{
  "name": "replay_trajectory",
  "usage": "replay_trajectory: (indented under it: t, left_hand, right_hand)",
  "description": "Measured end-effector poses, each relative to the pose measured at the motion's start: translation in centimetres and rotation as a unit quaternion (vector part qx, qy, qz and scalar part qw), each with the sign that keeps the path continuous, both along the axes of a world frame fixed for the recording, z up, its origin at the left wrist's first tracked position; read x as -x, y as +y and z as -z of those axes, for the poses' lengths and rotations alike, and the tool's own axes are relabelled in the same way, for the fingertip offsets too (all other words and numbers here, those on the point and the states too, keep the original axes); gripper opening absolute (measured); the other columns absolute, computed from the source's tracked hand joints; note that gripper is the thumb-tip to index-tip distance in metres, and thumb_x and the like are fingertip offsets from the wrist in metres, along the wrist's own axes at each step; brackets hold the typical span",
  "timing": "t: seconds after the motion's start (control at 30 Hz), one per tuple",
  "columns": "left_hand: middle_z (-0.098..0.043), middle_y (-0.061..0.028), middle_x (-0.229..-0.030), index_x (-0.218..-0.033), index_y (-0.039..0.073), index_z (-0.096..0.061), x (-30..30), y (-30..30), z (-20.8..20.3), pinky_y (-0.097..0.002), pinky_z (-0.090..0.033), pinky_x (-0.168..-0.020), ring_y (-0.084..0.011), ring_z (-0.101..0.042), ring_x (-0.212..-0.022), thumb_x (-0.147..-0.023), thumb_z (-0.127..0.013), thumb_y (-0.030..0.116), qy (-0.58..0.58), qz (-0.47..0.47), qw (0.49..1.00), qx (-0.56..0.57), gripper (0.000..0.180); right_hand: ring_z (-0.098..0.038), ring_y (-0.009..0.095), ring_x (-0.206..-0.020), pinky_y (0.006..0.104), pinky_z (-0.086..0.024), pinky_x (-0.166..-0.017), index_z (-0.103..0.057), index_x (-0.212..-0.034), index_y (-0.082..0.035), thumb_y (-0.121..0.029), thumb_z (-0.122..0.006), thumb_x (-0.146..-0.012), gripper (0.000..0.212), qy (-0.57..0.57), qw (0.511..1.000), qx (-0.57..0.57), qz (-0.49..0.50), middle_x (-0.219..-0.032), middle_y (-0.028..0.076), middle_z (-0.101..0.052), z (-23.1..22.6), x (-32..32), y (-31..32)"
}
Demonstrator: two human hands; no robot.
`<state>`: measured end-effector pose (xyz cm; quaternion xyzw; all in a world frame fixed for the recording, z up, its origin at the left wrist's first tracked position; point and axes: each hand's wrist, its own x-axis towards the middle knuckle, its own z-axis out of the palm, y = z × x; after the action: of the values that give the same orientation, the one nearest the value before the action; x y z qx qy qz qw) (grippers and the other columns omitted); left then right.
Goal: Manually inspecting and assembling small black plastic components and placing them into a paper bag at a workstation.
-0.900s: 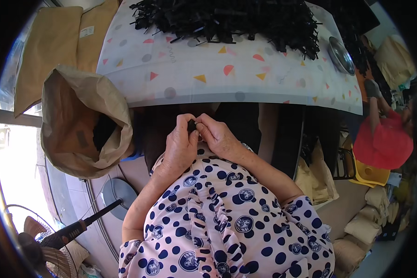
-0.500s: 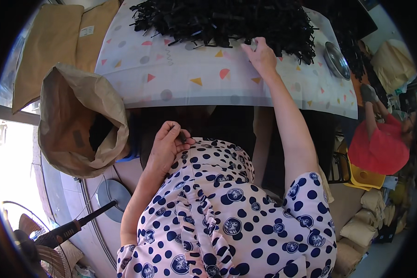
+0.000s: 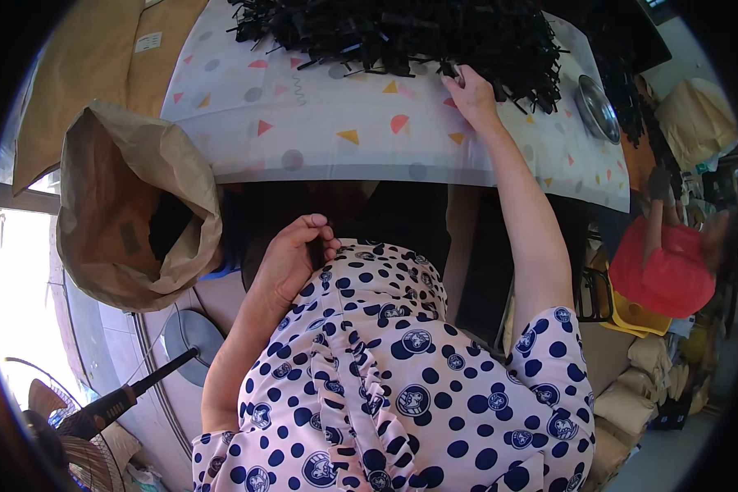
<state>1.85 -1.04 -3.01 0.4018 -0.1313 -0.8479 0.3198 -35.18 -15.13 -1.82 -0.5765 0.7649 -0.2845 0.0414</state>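
Observation:
A large heap of small black strip-like pieces (image 3: 402,37) lies along the far part of the table. My right hand (image 3: 476,98) reaches out to the heap's near edge. Between its thumb and fingers it pinches a black piece (image 3: 451,71), whose exact kind I cannot make out. Close to my body, below the table's front edge, my left hand (image 3: 291,254) is curled around another short, dark strip (image 3: 316,252); the fingers hide part of it.
A patterned cover (image 3: 246,152) lies over the table. Left stands an open brown paper bag (image 3: 78,213) with dark contents. A metal bowl (image 3: 599,108) sits at the table's right edge. A fan (image 3: 98,414) is lower left. A person in red (image 3: 668,271) works at right.
My right hand has shifted slightly right and closed on a black piece. In my left hand the dark strip has turned and shows more. The other person's arms have moved.

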Motion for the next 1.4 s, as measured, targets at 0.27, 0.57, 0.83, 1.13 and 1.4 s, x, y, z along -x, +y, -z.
replay_trajectory:
  t: [0.27, 0.57, 0.83, 1.13, 1.4]
  left_hand:
    - [-0.053, -0.0028, -0.07, -0.108, 0.007, -0.057, 1.4, -2.2, -3.5, -0.0228, -0.032, -0.046, -0.0113, -0.046, -0.055, -0.095, -0.054, 0.024, -0.03, 0.068, 0.984, 0.162, 0.021]
    - [-0.059, -0.0067, -0.08, -0.128, 0.004, -0.049, 0.1, -3.1, -3.3, -0.018, -0.032, -0.044, -0.0068, -0.044, -0.049, -0.091, -0.062, 0.03, 0.111, 0.151, 0.96, 0.21, 0.047]
    - [-0.062, -0.0146, -0.088, -0.122, 0.007, -0.048, -0.3, -0.6, -1.4, -0.0169, -0.034, -0.044, -0.0085, -0.045, -0.049, -0.087, -0.067, 0.02, 0.246, 0.091, 0.955, 0.14, 0.043]
    - [-0.056, -0.0037, -0.08, -0.107, 0.01, -0.046, 0.6, -0.4, -3.2, -0.017, -0.037, -0.048, -0.0051, -0.046, -0.056, -0.087, -0.06, -0.001, -0.023, 0.015, 0.957, 0.288, 0.026]
    - [-0.054, -0.0043, -0.075, -0.107, 0.005, -0.043, 1.5, 0.2, -2.8, -0.0216, -0.043, -0.056, -0.009, -0.049, -0.061, -0.083, -0.058, -0.005, -0.295, 0.04, 0.815, 0.497, 0.03]
  right_hand:
    - [-0.063, 0.027, -0.066, 0.0343, -0.048, -0.06, -0.057, -0.11, -0.005, -0.004, -0.063, -0.079, 0.031, 0.077, 0.944, 0.084, -0.311, -0.076, 0.011, -0.063, -3.2, -8.1, 6.9]
    - [-0.06, 0.024, -0.059, 0.0311, -0.048, -0.052, -0.062, -0.106, -0.005, 0.001, -0.07, -0.067, 0.04, 0.051, 0.836, 0.119, -0.533, -0.067, 0.007, -0.057, -5.4, -15.4, 11.4]
    - [-0.056, 0.019, -0.054, 0.0284, -0.046, -0.049, -0.061, -0.109, -0.004, 0.0, -0.069, -0.067, 0.043, 0.022, 0.826, 0.12, -0.55, -0.063, 0.004, -0.055, -4.5, -16.9, 12.4]
    - [-0.04, 0.007, -0.059, 0.0218, -0.035, -0.055, -0.049, -0.104, -0.002, -0.021, -0.045, -0.1, 0.019, -0.347, 0.857, -0.105, -0.365, -0.066, 0.0, -0.044, -3.5, -18.5, 15.8]
    - [-0.054, 0.02, -0.059, 0.0303, -0.045, -0.058, -0.052, -0.098, 0.0, -0.015, -0.049, -0.097, 0.016, -0.39, 0.86, -0.094, -0.315, -0.068, 0.014, -0.056, -2.9, -20.0, 16.3]
